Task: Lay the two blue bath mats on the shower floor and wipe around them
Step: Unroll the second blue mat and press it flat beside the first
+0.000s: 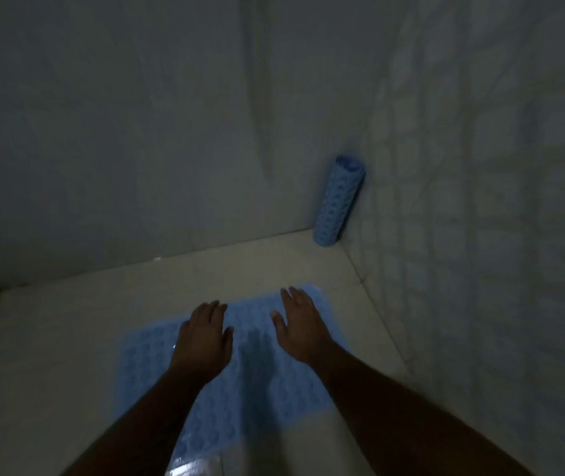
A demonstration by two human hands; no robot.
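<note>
First blue mat [257,341] is unrolled and flat on the shower floor [68,324], long axis running from the near edge toward the far right corner, stopping well short of it. Left hand [202,338] is palm down with fingers straight, fingertips at the mat's far edge. Right hand [300,324] is the same, fingers spread, near the mat's far right corner. Neither grips anything. They look to be pressing it flat, but the light is dim and I can't confirm full contact. Second blue mat [341,201] is rolled into a tube, standing roughly upright in the far right floor corner and leaning on the walls. So my read is one mat down, one to go, wiping not started; no cloth in view. Handling guess: soft, light, floppy sheet with a bubbled surface, probably suction cups underneath, so it should grab the tile once pressed and resist sliding. Lift to reposition, don't drag. Expect curl memory in the rolled one. Take it round the middle of the tube with one hand, set it beside the first mat, find the loose edge, pin that to the floor and unroll away from it. The near end of the flat mat looks glossy, maybe wet, so possibly slippery.
</note>
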